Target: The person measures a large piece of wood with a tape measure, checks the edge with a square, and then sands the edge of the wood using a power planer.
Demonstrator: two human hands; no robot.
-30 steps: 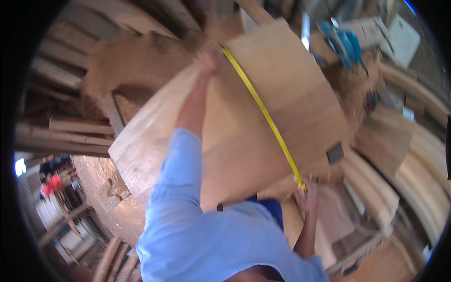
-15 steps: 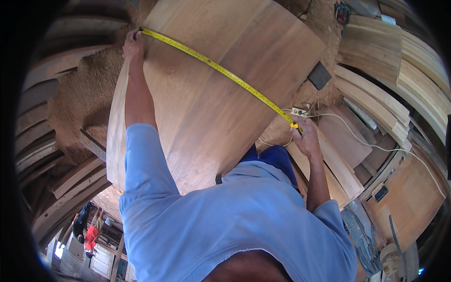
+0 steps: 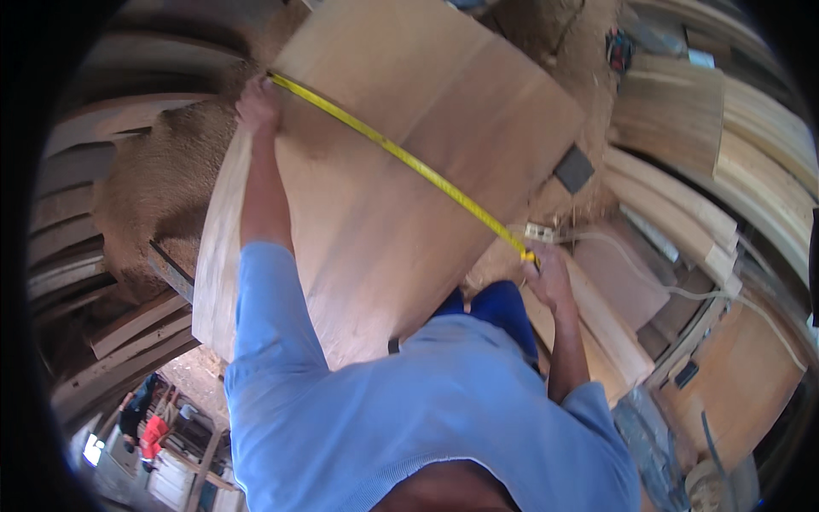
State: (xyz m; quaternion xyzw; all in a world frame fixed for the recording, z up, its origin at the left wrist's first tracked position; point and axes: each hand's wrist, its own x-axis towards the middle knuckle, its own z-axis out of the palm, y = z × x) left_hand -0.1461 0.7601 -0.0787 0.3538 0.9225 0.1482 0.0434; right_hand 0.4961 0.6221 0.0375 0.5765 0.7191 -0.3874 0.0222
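Note:
A yellow tape measure (image 3: pixel 397 152) is stretched out across a wide wooden panel (image 3: pixel 358 230) in front of me. My left hand (image 3: pixel 258 104) is closed on the blade's end at the panel's far left edge. Past the panel's right edge, my right hand (image 3: pixel 548 275) grips the tape's case, of which only a small yellow part shows between the fingers. The blade slants down from left to right over the wood grain, and both arms are spread wide.
Sawdust covers the ground on the left beside stacked boards (image 3: pixel 72 205). To the right lie a dark square block (image 3: pixel 573 169), a white power strip (image 3: pixel 539 231) with a pale cable, long planks (image 3: pixel 674 200) and a brown sheet (image 3: pixel 734 375). Two people (image 3: pixel 153 431) are at the lower left.
My left hand and the tape's end appear slightly lower and to the right. The right hand, still on the case, appears lower too. The whole view has shifted a little and blurred.

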